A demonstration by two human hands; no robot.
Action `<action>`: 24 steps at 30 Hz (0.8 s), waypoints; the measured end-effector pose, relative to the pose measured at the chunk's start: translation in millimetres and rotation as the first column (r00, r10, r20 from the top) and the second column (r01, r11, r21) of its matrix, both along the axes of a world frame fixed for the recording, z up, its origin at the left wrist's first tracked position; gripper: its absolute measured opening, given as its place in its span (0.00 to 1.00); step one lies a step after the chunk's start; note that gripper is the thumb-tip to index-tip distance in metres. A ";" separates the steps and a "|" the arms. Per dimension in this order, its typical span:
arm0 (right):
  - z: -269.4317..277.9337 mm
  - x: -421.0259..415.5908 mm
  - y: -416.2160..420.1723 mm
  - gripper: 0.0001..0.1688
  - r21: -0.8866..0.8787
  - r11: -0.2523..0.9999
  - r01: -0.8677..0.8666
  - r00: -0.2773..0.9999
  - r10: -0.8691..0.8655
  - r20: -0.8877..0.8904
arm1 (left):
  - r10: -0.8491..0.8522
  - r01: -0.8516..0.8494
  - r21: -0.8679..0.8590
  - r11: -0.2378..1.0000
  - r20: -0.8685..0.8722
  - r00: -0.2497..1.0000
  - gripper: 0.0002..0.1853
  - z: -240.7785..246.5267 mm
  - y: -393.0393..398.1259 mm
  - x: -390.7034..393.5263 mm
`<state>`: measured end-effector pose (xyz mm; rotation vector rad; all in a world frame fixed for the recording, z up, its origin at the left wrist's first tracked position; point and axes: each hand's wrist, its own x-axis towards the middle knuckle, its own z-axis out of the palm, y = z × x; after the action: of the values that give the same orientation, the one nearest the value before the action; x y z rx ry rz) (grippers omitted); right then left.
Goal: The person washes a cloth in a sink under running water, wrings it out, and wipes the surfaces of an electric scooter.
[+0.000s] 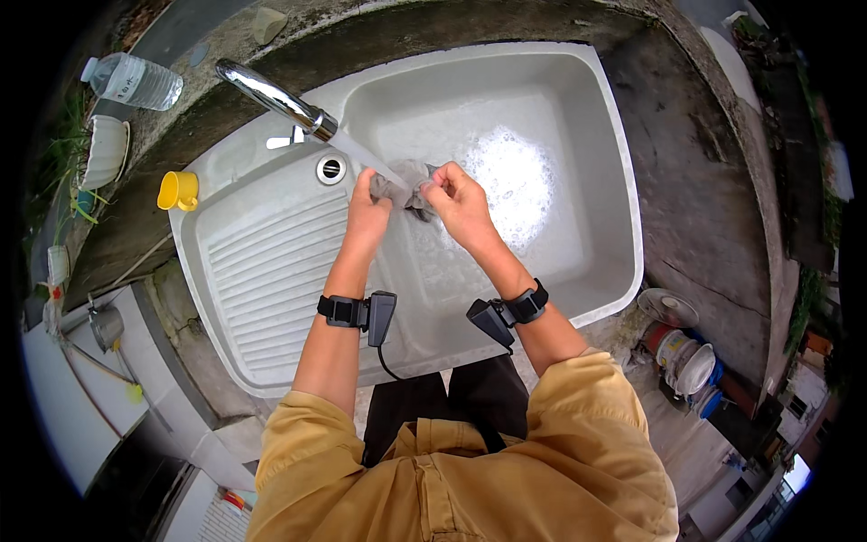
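Between them, my left hand (368, 209) and my right hand (460, 202) hold a wet grey cloth (405, 184) spread under the running tap. My left thumb and fingers pinch its left edge; my right fingertips grip its right side. A stream of water (362, 157) from the chrome faucet (274, 96) falls onto the cloth. The cloth hangs over the left side of the deep basin, by the divider to the ribbed drainboard (281, 278). White suds (511, 190) float in the water of the basin (572, 183), right of my right hand.
A yellow mug (178, 190) stands on the sink's left rim. On the ledge are a plastic water bottle (135, 81), a white planter (106, 152) and a stone (269, 26). Stacked buckets and basins (687, 362) stand on the floor at right. A metal overflow drain (331, 169) lies near the faucet.
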<state>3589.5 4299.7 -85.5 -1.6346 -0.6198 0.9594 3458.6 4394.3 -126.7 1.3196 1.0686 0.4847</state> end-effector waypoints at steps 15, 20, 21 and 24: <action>15.7 53.9 -52.1 0.08 -0.058 0.981 0.186 0.967 -0.193 -0.167 | -0.675 0.692 0.090 0.716 -0.164 0.719 0.30 17.9 -31.9 23.5; 6.8 64.6 -61.8 0.09 -0.010 0.952 0.305 0.937 -0.302 -0.177 | -0.685 0.696 0.029 0.718 -0.156 0.712 0.26 50.4 -34.1 20.4; 8.6 60.4 -60.2 0.10 -0.006 0.962 0.271 0.946 -0.268 -0.184 | -0.694 0.693 -0.057 0.719 -0.126 0.709 0.26 54.9 -34.5 16.8; 21.4 37.3 -54.5 0.13 -0.057 0.998 0.038 0.997 -0.041 -0.067 | -0.668 0.645 -0.196 0.739 -0.342 0.661 0.27 48.5 -32.3 21.8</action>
<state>3626.8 4245.2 -64.1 -1.6503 -0.5168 1.0069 3480.4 4362.0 -78.2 1.6797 0.8202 -0.3839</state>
